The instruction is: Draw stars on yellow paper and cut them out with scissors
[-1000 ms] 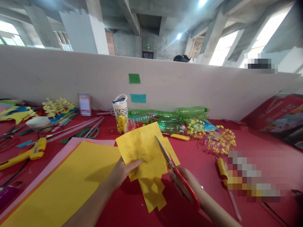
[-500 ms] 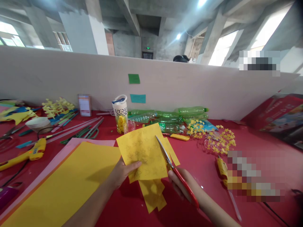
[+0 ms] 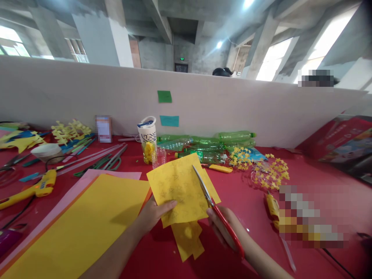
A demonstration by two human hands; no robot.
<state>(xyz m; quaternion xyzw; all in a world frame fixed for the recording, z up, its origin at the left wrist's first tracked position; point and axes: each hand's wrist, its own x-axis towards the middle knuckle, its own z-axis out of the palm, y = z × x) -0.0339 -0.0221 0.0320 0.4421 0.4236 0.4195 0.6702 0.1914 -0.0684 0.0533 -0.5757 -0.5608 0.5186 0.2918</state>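
Observation:
A yellow sheet (image 3: 177, 190) with faint star outlines is pinched in my left hand (image 3: 155, 215), thumb on top at its lower left. My right hand (image 3: 225, 224) is closed around the red handles of a pair of scissors (image 3: 225, 223). Their metal blades point up and left along the sheet's right side; whether they cut into it I cannot tell. Below and behind the held sheet, more yellow paper pieces (image 3: 188, 240) lie on the red tabletop (image 3: 162, 259).
Large yellow sheets (image 3: 84, 224) lie at the left, near a yellow glue gun (image 3: 45, 184). Green plastic bottles (image 3: 209, 149), a cup (image 3: 147, 135) and yellow star clusters (image 3: 273, 170) stand toward the white partition (image 3: 203, 100). A second glue gun (image 3: 272, 207) lies right.
My left hand and the yellow sheet have shifted slightly right, and the sheet has tilted a little. My right hand and the scissors have barely moved.

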